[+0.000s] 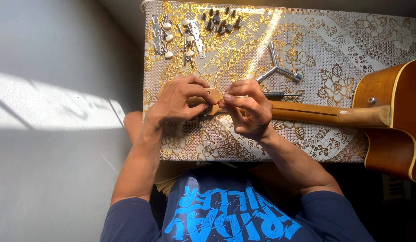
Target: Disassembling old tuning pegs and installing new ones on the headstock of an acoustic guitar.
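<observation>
L hand (pixel 178 101) wraps the guitar headstock (pixel 212 97) on the worktop (pixel 351 36); R hand (pixel 246 107) grip pinched on a small red bit at it. Tuners (pixel 176 36), Y-wrench (pixel 276 68) beyond.

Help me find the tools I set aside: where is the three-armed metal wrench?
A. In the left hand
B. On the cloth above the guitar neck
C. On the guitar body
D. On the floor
B: the wrench lies on the cloth, above the neck, held by neither hand.

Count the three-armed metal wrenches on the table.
1: a three-armed metal wrench lies on the patterned table, just beyond the right hand and above the guitar neck. Others may be hidden under the hands.
</observation>
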